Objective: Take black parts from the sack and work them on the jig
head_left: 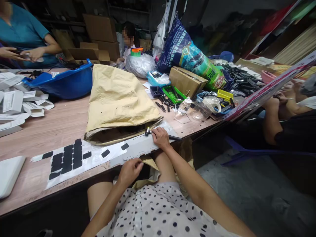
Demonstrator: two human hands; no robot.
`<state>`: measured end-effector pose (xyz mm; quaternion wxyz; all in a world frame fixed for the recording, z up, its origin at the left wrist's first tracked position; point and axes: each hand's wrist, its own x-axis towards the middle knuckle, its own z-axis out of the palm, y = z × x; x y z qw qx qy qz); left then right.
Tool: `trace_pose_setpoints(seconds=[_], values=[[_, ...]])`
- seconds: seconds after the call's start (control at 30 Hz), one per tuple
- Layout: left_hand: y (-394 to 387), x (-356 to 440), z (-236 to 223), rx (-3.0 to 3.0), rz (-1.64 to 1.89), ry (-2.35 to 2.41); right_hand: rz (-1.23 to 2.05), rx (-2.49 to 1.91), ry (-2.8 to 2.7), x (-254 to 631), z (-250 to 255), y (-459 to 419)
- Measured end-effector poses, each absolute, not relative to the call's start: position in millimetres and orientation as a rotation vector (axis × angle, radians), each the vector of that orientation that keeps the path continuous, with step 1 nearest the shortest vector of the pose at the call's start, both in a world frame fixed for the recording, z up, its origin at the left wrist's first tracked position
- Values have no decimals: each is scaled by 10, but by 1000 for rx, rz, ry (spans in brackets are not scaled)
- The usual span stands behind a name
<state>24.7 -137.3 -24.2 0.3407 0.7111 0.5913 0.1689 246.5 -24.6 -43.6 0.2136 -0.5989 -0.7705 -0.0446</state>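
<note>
My right hand [161,137] lies over a small hammer [175,137] at the table's front edge. Its shiny head points left and its black handle sticks out to the right. Beneath them is a flat light-grey strip [140,145]. My left hand [130,171] is at the table edge above my lap, fingers curled together; whatever they may hold is hidden. To its left, black rounded pads [67,159] lie in rows on a white sheet [92,161], with a loose pad [105,153] nearer the strip. Behind the strip lies a large yellowish paper sack [120,95], its dark mouth facing me.
White small boxes [13,101] and a blue basin [66,82] stand left. At right are a green tray [174,94], a bottle [184,106], a clear jug [202,110], a carton [186,80] and heaped black parts [247,80]. Co-workers sit across and at right.
</note>
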Motion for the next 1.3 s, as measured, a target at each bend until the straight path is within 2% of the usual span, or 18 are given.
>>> trace_pose_setpoints(seconds=[0.13, 0.23, 0.33, 0.53, 0.8, 0.93, 1.03, 1.3], values=[[-713, 94, 106, 1692, 996, 1940, -117, -1660, -2136, 2466, -434, -247], [-212, -29, 162, 1472, 883, 2267, -109, -1658, -2138, 2461, -424, -247], [83, -93, 74, 1333, 690, 2359, -101, -1658, -2142, 2454, -413, -247], [200, -214, -148, 1293, 647, 2283, -70, -1685, -2136, 2443, -390, -257], [-322, -213, -181, 1669, 1155, 2307, -64, -1680, -2128, 2448, -412, -252], [-590, -53, -185, 2116, 966, 1871, -60, -1684, -2127, 2453, -408, -252], [-606, 12, -250, 2196, 774, 1609, -64, -1689, -2125, 2454, -395, -257], [-497, -45, -346, 2095, 766, 1584, -62, -1677, -2133, 2484, -390, -243]])
